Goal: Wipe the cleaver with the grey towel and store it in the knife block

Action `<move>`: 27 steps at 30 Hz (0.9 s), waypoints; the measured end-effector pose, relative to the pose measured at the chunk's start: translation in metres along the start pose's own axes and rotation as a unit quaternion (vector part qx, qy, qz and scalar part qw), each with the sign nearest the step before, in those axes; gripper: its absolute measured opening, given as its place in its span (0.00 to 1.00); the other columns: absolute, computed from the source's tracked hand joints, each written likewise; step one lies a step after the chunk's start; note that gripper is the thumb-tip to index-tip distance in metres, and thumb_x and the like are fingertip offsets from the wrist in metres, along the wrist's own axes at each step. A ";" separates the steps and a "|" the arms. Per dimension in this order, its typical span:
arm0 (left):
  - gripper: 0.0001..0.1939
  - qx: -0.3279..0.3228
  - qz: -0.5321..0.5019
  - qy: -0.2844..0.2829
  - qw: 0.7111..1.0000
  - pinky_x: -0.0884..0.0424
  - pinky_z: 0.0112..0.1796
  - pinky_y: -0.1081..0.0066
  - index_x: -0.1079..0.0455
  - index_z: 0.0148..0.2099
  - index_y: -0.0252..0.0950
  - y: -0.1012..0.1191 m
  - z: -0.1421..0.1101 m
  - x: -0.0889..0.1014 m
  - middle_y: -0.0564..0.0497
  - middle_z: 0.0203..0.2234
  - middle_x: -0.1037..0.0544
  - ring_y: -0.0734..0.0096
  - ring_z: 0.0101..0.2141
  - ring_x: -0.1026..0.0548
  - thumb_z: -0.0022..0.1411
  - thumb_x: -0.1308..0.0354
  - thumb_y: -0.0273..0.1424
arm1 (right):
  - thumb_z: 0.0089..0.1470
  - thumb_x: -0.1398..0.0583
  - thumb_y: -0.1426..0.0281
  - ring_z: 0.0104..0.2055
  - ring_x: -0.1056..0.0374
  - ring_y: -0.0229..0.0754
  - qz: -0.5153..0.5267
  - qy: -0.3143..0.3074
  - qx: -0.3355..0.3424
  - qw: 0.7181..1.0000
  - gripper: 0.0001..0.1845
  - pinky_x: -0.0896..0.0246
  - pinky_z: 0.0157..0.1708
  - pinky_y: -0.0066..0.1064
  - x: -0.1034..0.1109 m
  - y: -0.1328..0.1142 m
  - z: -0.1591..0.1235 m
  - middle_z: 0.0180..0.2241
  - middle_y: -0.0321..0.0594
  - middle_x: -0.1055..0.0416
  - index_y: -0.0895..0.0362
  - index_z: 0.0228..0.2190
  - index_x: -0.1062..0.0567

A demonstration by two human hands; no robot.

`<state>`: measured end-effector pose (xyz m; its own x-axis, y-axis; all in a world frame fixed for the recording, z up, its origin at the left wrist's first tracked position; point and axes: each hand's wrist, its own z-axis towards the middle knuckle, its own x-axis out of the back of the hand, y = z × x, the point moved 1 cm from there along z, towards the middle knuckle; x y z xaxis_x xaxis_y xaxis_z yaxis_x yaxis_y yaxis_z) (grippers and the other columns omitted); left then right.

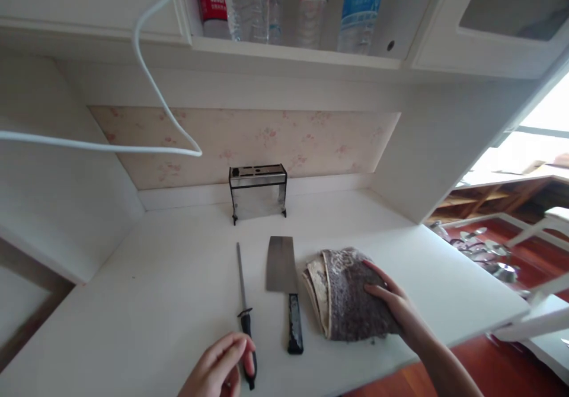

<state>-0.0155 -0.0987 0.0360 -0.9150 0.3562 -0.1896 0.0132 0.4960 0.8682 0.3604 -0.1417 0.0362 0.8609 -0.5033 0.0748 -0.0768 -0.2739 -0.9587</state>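
Observation:
On the white counter lies a honing steel (242, 275), its thin rod pointing to the back. My left hand (217, 364) is at its black handle, fingers curled in and covering part of the grip. To the right a cleaver (281, 263) rests flat, with its wide blade to the back and its worn black handle towards me. Further right sits a folded grey-brown cloth (351, 302), with a pale underside showing in its layers. My right hand (391, 302) grips its right side, with thumb and fingers on top; the part underneath is hidden.
A metal-and-black stand (258, 178) is at the back of the counter by the floral wall panel (267, 139). A white cable (146, 68) hangs across the upper left. Bottles (362, 6) fill the shelf above. Pots (493, 249) lie at the far right beyond the counter.

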 end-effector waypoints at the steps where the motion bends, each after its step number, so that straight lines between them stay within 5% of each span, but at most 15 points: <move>1: 0.26 -0.002 0.003 0.006 1.000 0.54 0.12 0.81 0.30 0.34 0.34 0.001 0.001 0.002 0.52 0.24 0.26 0.86 0.12 0.42 0.49 0.40 0.54 | 0.43 0.36 0.60 0.55 0.35 0.54 -0.053 0.014 0.005 0.998 0.40 0.40 0.54 0.43 0.006 0.008 0.006 0.56 0.43 0.33 0.50 0.58 0.36; 5: 0.25 -0.008 0.010 0.016 1.000 0.54 0.12 0.81 0.31 0.35 0.34 0.002 0.008 0.016 0.52 0.25 0.27 0.85 0.13 0.42 0.51 0.40 0.52 | 0.42 0.37 0.57 0.61 0.43 0.53 -0.158 0.026 0.053 0.986 0.42 0.48 0.60 0.41 0.018 0.024 0.018 0.58 0.43 0.36 0.51 0.59 0.36; 13: 0.22 -0.020 0.018 0.017 0.999 0.53 0.15 0.80 0.31 0.33 0.33 0.010 0.008 0.022 0.53 0.25 0.28 0.85 0.16 0.42 0.55 0.42 0.50 | 0.42 0.35 0.58 0.56 0.35 0.54 -0.067 0.027 0.036 0.997 0.43 0.33 0.47 0.36 0.013 0.005 -0.001 0.59 0.42 0.36 0.48 0.60 0.39; 17: 0.22 -0.017 0.027 0.032 0.999 0.52 0.17 0.78 0.31 0.35 0.33 0.017 0.003 0.023 0.53 0.26 0.28 0.84 0.17 0.42 0.55 0.43 0.50 | 0.43 0.37 0.56 0.58 0.38 0.55 -0.158 0.029 0.046 0.986 0.39 0.37 0.52 0.40 0.023 0.012 0.013 0.58 0.42 0.36 0.49 0.58 0.36; 22: 0.22 -0.020 0.043 0.035 0.998 0.53 0.18 0.78 0.31 0.35 0.33 0.016 0.007 0.029 0.53 0.26 0.29 0.84 0.17 0.43 0.56 0.44 0.50 | 0.46 0.42 0.50 0.59 0.39 0.57 -0.362 0.084 0.152 0.916 0.35 0.43 0.57 0.44 0.034 0.019 0.023 0.61 0.46 0.41 0.52 0.54 0.30; 25: 0.20 -0.019 0.064 0.044 0.997 0.55 0.19 0.78 0.31 0.35 0.33 0.016 0.008 0.032 0.54 0.27 0.30 0.84 0.17 0.45 0.58 0.46 0.48 | 0.51 0.45 0.50 0.49 0.32 0.54 -0.440 0.166 0.226 0.853 0.30 0.36 0.48 0.44 0.021 0.005 0.004 0.58 0.48 0.39 0.53 0.49 0.28; 27: 0.19 -0.016 0.078 0.056 0.995 0.54 0.20 0.78 0.31 0.38 0.34 0.014 0.008 0.033 0.55 0.26 0.32 0.83 0.18 0.45 0.59 0.46 0.47 | 0.56 0.48 0.52 0.40 0.28 0.48 -0.455 0.138 0.256 0.841 0.25 0.33 0.40 0.38 0.002 -0.009 -0.015 0.49 0.46 0.30 0.53 0.48 0.28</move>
<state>-0.0417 -0.0733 0.0384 -0.9420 0.3355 0.0000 0.1476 0.4144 0.8980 0.3554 -0.1530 0.0495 0.2901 -0.4663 0.8357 0.8392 -0.2958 -0.4564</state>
